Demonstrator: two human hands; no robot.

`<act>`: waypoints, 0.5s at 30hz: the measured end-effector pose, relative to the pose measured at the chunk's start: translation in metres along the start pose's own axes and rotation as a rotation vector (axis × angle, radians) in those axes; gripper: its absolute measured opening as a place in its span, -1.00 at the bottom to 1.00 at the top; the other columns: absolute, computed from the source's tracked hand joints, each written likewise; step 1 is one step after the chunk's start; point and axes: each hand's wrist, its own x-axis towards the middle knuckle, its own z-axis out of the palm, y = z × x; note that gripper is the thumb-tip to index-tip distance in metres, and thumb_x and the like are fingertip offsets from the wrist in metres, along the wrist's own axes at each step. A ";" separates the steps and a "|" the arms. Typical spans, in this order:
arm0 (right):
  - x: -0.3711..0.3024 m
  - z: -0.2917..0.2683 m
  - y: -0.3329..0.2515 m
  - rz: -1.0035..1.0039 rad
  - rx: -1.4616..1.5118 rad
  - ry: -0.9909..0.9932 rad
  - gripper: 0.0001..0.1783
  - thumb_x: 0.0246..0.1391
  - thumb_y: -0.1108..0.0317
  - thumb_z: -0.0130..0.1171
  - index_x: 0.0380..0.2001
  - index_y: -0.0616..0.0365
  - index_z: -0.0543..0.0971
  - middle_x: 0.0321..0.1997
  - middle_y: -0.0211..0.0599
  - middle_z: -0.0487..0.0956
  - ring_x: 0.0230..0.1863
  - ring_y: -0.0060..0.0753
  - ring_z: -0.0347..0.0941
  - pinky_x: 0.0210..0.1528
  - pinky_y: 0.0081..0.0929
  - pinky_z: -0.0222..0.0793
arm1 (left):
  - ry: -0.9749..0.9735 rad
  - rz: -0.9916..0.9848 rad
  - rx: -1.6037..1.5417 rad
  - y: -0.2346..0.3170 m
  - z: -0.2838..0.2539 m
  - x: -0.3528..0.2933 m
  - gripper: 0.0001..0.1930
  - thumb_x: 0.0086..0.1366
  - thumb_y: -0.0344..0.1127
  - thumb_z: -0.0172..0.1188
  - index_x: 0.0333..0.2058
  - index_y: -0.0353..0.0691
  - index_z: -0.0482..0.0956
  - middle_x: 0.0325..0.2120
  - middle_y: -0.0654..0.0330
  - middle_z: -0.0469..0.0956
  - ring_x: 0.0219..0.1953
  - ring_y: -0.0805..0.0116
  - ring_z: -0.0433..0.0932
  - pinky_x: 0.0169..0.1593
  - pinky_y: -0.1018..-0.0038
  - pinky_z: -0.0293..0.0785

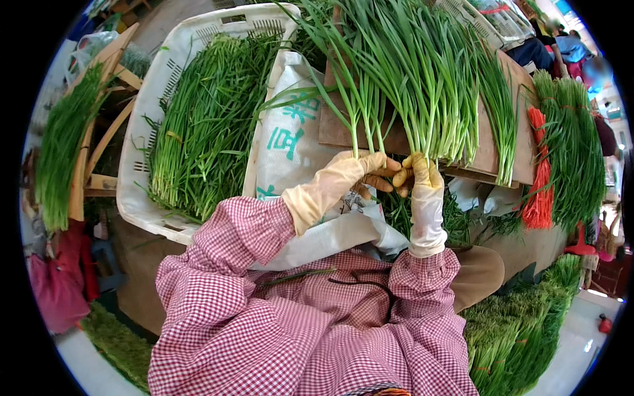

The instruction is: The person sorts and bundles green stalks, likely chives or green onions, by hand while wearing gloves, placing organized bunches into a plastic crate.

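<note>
Both of my hands wear thin pale gloves and meet at the near edge of a brown board (337,122). My left hand (370,170) is closed on the white lower ends of a few garlic chives (360,109), whose leaves point away from me. Right beside it, my right hand (422,177) pinches the ends of another few chive stalks (417,125). A thick spread of loose garlic chives (456,99) lies over the board just beyond. Across my lap is a white woven sack (287,99) with green print.
To the left stands a white plastic crate (132,181) filled with garlic chives (211,125). Red ties (540,171) hang at the board's right, next to a green bundle (574,145). More bundles (522,323) lie at lower right. Other people (561,49) are at the upper right.
</note>
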 end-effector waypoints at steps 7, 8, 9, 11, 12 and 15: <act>-0.012 -0.026 -0.018 0.224 -0.646 -0.155 -0.51 0.16 -0.05 -0.04 -0.46 0.22 0.51 -0.70 -0.36 0.52 -0.67 -0.53 0.43 -0.53 -0.58 0.33 | -0.154 -0.427 0.265 -0.005 -0.019 -0.027 -0.35 0.15 0.28 0.04 -0.07 -0.23 0.49 -0.12 0.09 0.50 -0.14 0.33 0.50 -0.23 0.50 0.43; -0.026 -0.029 -0.029 0.160 -0.837 -0.197 -0.52 0.15 -0.06 -0.04 -0.41 0.20 0.54 -0.73 -0.38 0.52 -0.67 -0.51 0.46 -0.52 -0.53 0.35 | -0.231 -0.366 0.303 0.013 -0.024 -0.050 -0.41 0.15 0.18 0.12 -0.08 -0.23 0.49 -0.19 0.13 0.54 -0.29 0.35 0.56 -0.34 0.56 0.47; -0.038 -0.027 -0.042 0.087 -0.907 -0.272 -0.62 0.13 0.04 0.04 -0.38 0.18 0.54 -0.68 -0.35 0.54 -0.66 -0.45 0.46 -0.53 -0.51 0.34 | -0.193 -0.243 0.335 0.032 -0.030 -0.065 -0.47 0.17 0.11 0.13 -0.07 -0.23 0.48 -0.23 0.15 0.56 -0.35 0.36 0.58 -0.37 0.56 0.49; -0.050 -0.012 -0.046 -0.122 -0.629 -0.278 -0.77 0.06 0.18 0.15 -0.37 0.13 0.54 -0.57 -0.33 0.55 -0.57 -0.38 0.48 -0.50 -0.48 0.34 | -0.171 0.271 0.257 0.046 -0.044 -0.062 -0.60 0.25 -0.01 0.08 -0.06 -0.14 0.47 -0.36 0.30 0.59 -0.46 0.55 0.52 -0.41 0.67 0.39; -0.047 0.007 -0.054 -0.353 -0.721 -0.228 -0.81 0.01 0.24 0.19 -0.36 0.11 0.54 -0.51 -0.32 0.53 -0.51 -0.35 0.48 -0.46 -0.45 0.34 | -0.111 0.463 0.403 0.066 -0.050 -0.052 -0.62 0.29 -0.10 0.04 0.00 -0.16 0.44 -0.27 0.27 0.56 -0.31 0.52 0.53 -0.26 0.62 0.43; -0.004 0.057 -0.064 -0.831 -1.082 -0.145 -0.76 -0.05 0.27 0.19 -0.27 0.06 0.51 -0.40 -0.31 0.47 -0.31 -0.25 0.43 -0.28 -0.30 0.30 | 0.059 0.870 0.868 0.091 -0.063 0.008 -0.60 0.32 -0.36 -0.05 0.13 -0.16 0.29 0.12 0.16 0.31 0.17 0.35 0.27 0.22 0.40 0.15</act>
